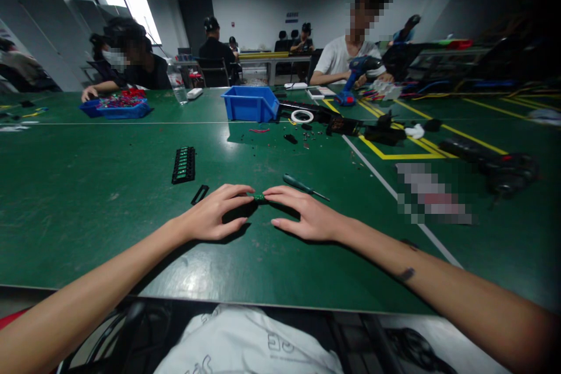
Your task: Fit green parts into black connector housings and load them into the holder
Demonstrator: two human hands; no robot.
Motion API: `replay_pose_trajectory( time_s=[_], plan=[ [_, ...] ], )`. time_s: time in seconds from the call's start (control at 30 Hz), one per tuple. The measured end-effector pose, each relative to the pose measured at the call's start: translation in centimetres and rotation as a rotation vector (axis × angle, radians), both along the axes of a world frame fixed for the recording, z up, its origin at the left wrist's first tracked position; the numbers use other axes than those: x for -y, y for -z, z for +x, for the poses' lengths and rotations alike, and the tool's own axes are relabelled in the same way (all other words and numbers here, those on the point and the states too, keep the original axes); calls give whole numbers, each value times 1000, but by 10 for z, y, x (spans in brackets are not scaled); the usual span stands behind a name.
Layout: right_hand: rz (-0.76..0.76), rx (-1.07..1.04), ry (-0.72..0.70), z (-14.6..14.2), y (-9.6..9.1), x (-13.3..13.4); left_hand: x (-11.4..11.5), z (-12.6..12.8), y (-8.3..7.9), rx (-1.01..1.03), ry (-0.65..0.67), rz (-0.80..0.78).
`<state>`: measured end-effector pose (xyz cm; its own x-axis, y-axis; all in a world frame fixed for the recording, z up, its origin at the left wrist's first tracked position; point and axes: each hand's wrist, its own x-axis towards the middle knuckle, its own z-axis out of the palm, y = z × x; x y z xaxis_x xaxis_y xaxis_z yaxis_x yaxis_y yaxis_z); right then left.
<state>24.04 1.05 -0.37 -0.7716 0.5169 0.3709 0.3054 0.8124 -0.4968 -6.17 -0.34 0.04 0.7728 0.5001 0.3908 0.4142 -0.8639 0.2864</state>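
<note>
A small green piece (259,198), perhaps a little circuit board, lies low at the table between my two hands. My left hand (221,211) touches its left end with the fingertips, the thumb held apart. From the other side, my right hand (303,210) reaches its right end with stretched fingers, and that thumb is apart too. Fingertips cover both ends of the piece. Just behind my right hand is a dark green-handled screwdriver (302,184). A small black rectangular frame (200,194) lies beside my left hand, and farther back is a black tray with rows of green boards (183,165).
Across the green table (87,198) stand a blue bin (250,104), a blue tray of red parts (124,106) and a water bottle (177,86). A white ring (302,117) lies among loose screws. On the right is a black power tool (504,169). Co-workers sit opposite.
</note>
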Motion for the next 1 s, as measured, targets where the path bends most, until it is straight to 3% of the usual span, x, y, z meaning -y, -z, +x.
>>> replay_pose_trajectory(
  time_s=[1.0],
  plan=[
    [-5, -8, -5, 0, 0, 0, -2, 0, 2, -2, 6, 4]
  ],
)
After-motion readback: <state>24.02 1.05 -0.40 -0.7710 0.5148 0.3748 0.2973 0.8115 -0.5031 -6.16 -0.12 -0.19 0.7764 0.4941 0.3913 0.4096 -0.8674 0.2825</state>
